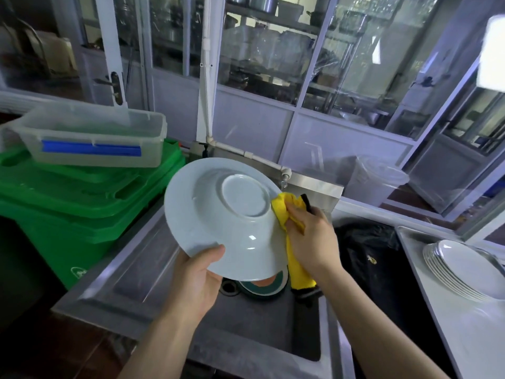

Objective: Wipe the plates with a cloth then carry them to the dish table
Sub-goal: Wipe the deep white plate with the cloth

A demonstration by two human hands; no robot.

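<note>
Left hand (196,280) grips the upturned pale blue ceramic plate (218,214) by its near rim, thumb on top; right hand (311,242), fingers curled, presses a yellow cloth (284,212) against its right edge

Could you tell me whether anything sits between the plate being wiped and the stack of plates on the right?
Only the right hand with the yellow cloth, pressed against the plate. Past it lies a dark bag on the counter, low, before the plate stack.

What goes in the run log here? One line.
step: wiping | left hand: holds plate | right hand: presses yellow cloth to underside | over sink
</note>
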